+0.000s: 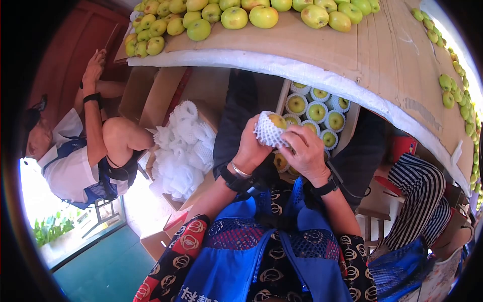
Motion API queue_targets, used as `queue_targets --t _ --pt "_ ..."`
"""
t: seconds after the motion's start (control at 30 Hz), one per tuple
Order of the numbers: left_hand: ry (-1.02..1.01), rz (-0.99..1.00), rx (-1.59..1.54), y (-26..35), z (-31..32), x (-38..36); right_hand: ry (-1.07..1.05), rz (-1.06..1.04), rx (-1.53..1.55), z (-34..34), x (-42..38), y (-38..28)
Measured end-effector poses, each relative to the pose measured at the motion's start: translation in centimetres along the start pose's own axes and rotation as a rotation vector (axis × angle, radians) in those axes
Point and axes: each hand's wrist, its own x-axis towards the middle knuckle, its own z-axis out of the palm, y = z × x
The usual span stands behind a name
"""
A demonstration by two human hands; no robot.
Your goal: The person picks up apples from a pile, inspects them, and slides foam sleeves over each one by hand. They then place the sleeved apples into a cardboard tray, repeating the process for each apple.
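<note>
Both hands meet over an open box, working on one fruit. The left hand [250, 146] is wrapped around a white foam net sleeve [268, 132] and holds it from below and behind. A yellow-green pear [277, 121] sits half inside that sleeve, its top showing. The right hand [306, 151] is curled against the sleeve's near side, fingers bent and touching the net and the fruit.

Just beyond the hands stands a cardboard box [349, 126] holding sleeved pears [317, 111] packed in rows, each in its own white net.

To the left lies a heap of loose foam nets [183, 148] in another carton. Above, the desk [322, 48], covered with cardboard and edged in white foam sheet, carries bare pears [234, 17] along its far side and right edge.

Another person [85, 151] sits at the left with one arm raised toward the desk. A third person's striped trouser leg [420, 196] shows at the right.
</note>
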Motion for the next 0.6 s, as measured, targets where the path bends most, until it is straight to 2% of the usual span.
queue_targets --t 0.03,0.1,0.13,0.17,0.27,0.3,0.33,0.4,0.47,0.53,0.6 --pt "-0.085 0.061 -0.026 0.3 0.3 -0.1 0.031 -0.012 0.067 0.0 0.0 -0.1" --pt "-0.037 0.05 -0.015 1.1 1.2 -0.4 0.062 -0.027 0.138 -0.3 -0.1 -0.5" --pt "0.013 0.038 -0.008 1.3 1.3 -0.5 0.12 0.144 0.249 -0.9 -0.3 -0.7" --pt "-0.024 0.054 0.014 1.5 1.3 -0.7 0.178 0.317 0.357 -1.3 -0.4 -0.7" --pt "-0.069 0.138 0.144 1.7 2.1 -1.0 0.182 0.358 0.409 -1.4 -0.7 0.3" --pt "-0.067 0.161 0.219 1.6 2.4 -1.0 0.115 0.236 0.306 -1.7 -0.5 0.4" --pt "-0.07 0.16 0.22 1.5 2.4 -0.9 0.117 0.235 0.304 -1.4 -0.5 0.1" --pt "-0.15 0.203 0.211 1.2 2.4 -1.0 0.215 0.586 0.628 0.0 -0.8 -0.6" --pt "-0.199 0.196 0.176 0.9 2.8 -1.3 0.17 0.641 0.663 0.4 -1.2 0.1" --pt "-0.249 0.192 0.145 0.9 3.0 -1.4 -0.046 0.923 1.05 0.8 -1.9 0.7" --pt "-0.312 0.179 0.152 1.0 3.0 -1.6 -0.036 0.999 1.169 1.1 -2.1 0.9"
